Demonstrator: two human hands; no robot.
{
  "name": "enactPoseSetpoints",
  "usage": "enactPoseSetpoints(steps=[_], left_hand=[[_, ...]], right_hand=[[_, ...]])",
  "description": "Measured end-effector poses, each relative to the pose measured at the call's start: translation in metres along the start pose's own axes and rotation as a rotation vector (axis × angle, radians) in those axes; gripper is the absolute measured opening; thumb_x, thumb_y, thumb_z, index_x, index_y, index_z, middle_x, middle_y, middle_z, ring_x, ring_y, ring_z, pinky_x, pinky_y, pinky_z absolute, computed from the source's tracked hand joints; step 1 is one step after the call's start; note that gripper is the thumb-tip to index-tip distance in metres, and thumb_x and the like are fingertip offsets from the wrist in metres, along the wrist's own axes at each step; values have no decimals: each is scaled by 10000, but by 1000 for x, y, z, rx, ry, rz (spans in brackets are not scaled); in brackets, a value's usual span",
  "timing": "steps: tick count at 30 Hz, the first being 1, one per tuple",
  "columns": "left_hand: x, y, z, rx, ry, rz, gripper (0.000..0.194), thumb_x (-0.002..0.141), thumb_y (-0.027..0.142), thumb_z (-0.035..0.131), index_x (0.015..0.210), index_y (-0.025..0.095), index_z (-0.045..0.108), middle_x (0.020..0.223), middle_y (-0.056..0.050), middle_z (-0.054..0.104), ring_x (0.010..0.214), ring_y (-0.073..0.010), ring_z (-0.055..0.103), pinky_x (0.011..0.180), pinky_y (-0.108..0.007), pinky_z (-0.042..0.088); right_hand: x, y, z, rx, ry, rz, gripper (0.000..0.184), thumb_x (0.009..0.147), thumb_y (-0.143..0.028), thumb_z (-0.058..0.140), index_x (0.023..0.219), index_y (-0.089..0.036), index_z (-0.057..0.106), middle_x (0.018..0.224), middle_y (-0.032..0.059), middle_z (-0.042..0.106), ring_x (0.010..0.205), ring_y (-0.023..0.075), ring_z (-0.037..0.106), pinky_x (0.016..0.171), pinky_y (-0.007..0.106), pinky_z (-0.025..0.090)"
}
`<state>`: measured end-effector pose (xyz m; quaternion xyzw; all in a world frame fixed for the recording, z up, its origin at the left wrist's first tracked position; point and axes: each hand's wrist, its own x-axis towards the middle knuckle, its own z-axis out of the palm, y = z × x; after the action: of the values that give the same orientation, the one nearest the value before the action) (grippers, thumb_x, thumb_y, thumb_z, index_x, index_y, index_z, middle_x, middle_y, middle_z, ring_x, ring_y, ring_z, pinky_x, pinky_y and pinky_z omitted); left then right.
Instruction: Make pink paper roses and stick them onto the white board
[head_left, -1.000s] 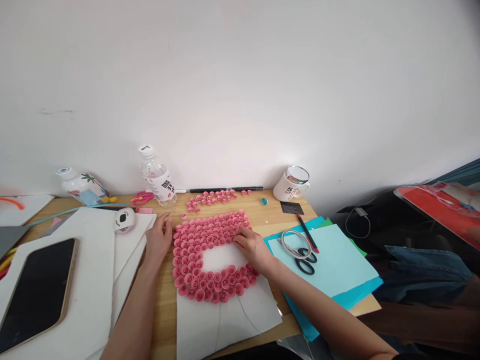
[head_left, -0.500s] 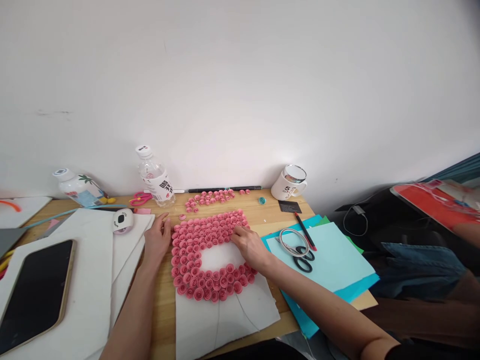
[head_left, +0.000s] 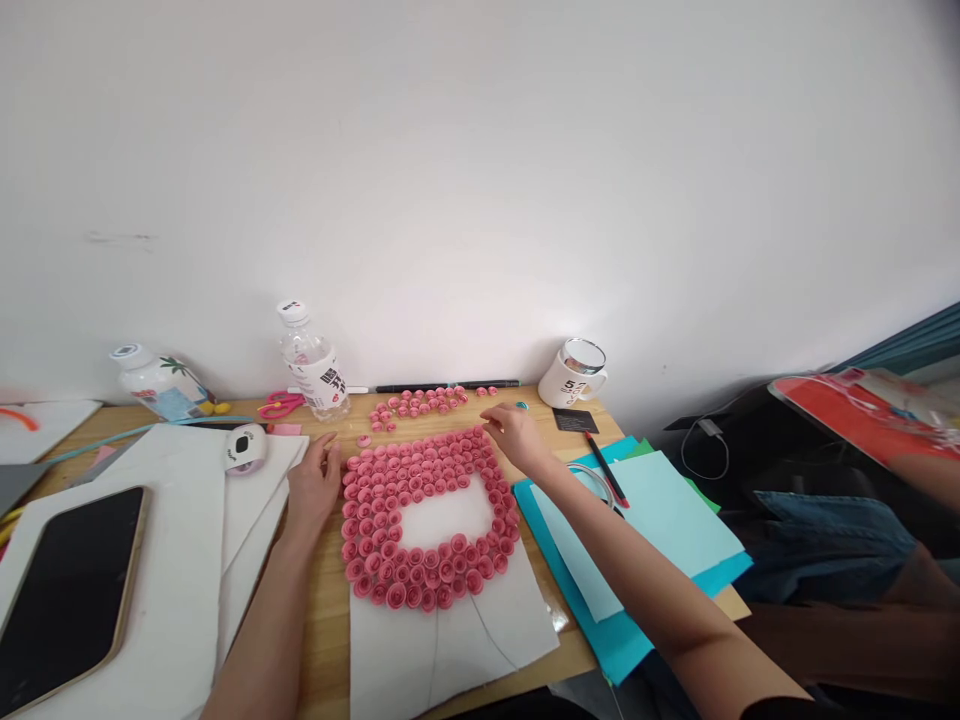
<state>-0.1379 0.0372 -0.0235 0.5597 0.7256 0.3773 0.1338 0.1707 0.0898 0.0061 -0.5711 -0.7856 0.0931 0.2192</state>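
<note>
A white board (head_left: 394, 650) carries many rolled pink paper roses (head_left: 397, 595) packed in rows, with an oblong bare patch of white among them. Thin pencil lines run down its lower part. My right hand (head_left: 516, 440) hovers over the top right corner of the roses, fingers stretched toward a loose group of smaller pink paper roses (head_left: 424, 402); nothing shows in it. Beside the board's left edge rests my left hand (head_left: 315, 485), its fingers loosely bent and apart, holding nothing. One single loose rose (head_left: 364, 441) lies close to it.
A clear bottle (head_left: 319, 375), pink scissors (head_left: 280, 404) and a white mug (head_left: 574, 372) stand or lie along the wall. To the right are blue paper sheets (head_left: 652, 520) with a pen (head_left: 606, 468); to the left, a phone (head_left: 71, 580). A person sits at far right.
My right hand has moved from the right side of the roses up and away, toward the loose ones. My left hand stays nearly where it was.
</note>
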Motion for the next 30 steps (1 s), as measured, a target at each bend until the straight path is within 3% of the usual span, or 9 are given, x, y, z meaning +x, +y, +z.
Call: enactPoseSetpoints(steps=[6, 12, 18, 24, 30], left_hand=[[1, -2, 1, -6, -13, 18, 428, 815, 430, 375, 1075, 162, 586, 678, -35, 655, 639, -201, 621, 668, -311, 464], [2, -5, 3, 3, -20, 13, 465, 818, 443, 361, 1092, 142, 585, 719, -62, 667, 651, -209, 622, 657, -313, 454], [1, -6, 3, -2, -24, 17, 463, 823, 443, 357, 1100, 146, 579, 722, -59, 666, 669, -212, 626, 669, -320, 455], [1, -5, 2, -1, -19, 19, 456, 818, 438, 365, 1097, 148, 581, 677, -39, 654, 626, -198, 609, 667, -313, 459], [2, -4, 2, 15, -21, 15, 460, 818, 437, 362, 1094, 142, 583, 698, -43, 662, 632, -193, 615, 684, -310, 464]], right_hand=[[42, 6, 20, -49, -29, 50, 213, 784, -96, 545, 969, -138, 642, 938, 93, 664, 773, 160, 617, 688, 230, 419], [62, -1, 32, -103, -60, 65, 157, 808, -155, 545, 935, -148, 637, 950, 114, 665, 828, 183, 612, 721, 247, 406], [66, -3, 41, -120, -57, 100, 142, 794, -125, 520, 880, -134, 632, 894, 127, 682, 808, 207, 618, 698, 269, 403], [55, 11, 30, -67, -11, 105, 214, 783, -78, 469, 875, -148, 649, 855, 86, 699, 781, 193, 627, 681, 259, 420], [48, 16, 21, 32, -50, -82, 263, 775, -39, 487, 855, -183, 692, 973, 64, 674, 857, 150, 622, 751, 230, 440]])
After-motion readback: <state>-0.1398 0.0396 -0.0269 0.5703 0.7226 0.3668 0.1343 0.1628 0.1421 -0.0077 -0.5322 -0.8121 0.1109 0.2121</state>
